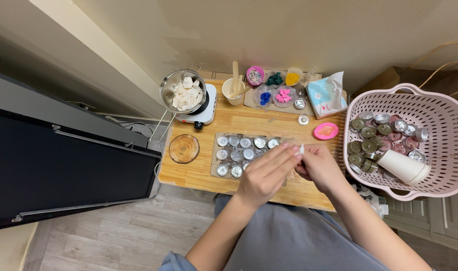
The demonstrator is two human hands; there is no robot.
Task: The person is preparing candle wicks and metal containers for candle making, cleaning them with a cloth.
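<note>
My left hand (267, 173) and my right hand (319, 165) meet over the small wooden table (199, 173), their fingertips pinching one tiny white piece (301, 149) between them. Just under and left of the hands lies a grey board (215, 155) carrying several round silver tealight cups (244, 143); my left hand hides its right part. A single silver cup (303, 120) stands alone farther back.
A steel pot of white wax chunks (185, 93) sits on a white hot plate. A wooden coaster (184, 148), a cup of wooden sticks (234, 90), small dishes of coloured bits (276, 88), a pink dish (326, 131), a tissue pack (327, 95). A pink basket (439, 115) of cups stands right; a black panel (63, 160) stands left.
</note>
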